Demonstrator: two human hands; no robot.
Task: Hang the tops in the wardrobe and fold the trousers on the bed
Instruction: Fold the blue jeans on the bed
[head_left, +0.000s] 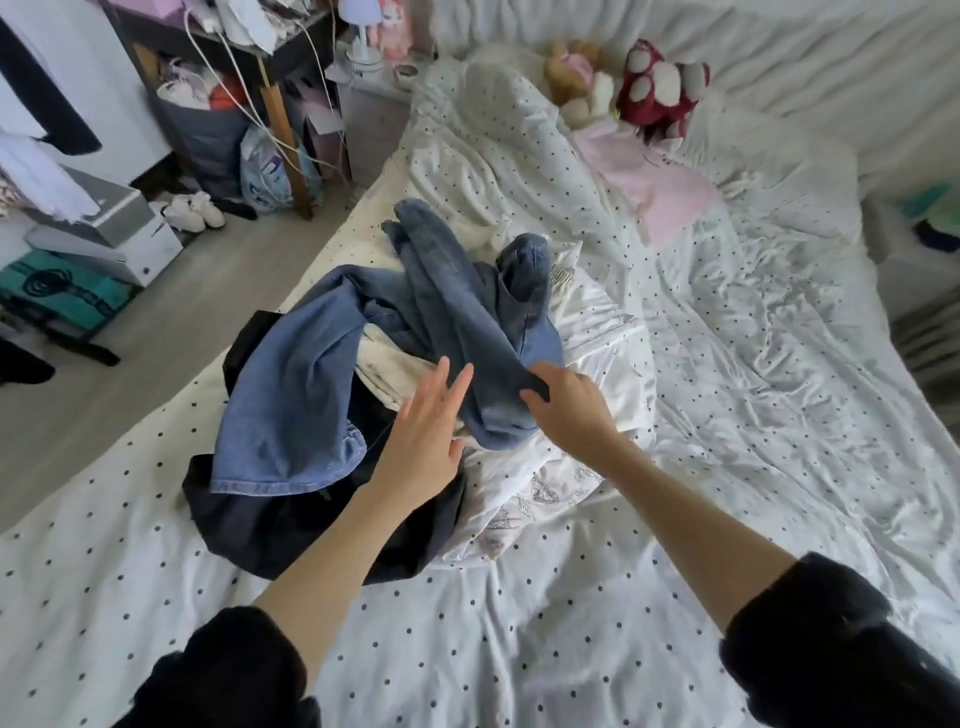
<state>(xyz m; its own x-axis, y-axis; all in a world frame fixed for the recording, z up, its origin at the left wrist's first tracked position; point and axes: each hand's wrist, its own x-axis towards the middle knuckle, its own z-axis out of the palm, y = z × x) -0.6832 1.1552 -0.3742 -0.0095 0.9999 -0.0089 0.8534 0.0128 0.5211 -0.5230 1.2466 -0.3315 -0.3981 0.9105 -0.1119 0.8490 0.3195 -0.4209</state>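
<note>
Your right hand (569, 410) has its fingers curled into a pinch on a leg of the darker jeans (467, 322), probably to draw that pair out of the tangle. Your left hand (423, 441) reaches in with straight, spread fingers, holding nothing — seemingly ready to steady the heap. Around them the lighter jeans (291, 395) drape over a dark garment (249, 525) and a white top (566, 467), all piled on the dotted bed (467, 649) — nothing folded yet.

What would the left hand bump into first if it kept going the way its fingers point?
Probably the blue jeans: the left hand points up at the leg the right hand pinches. Depth is unclear.
</note>
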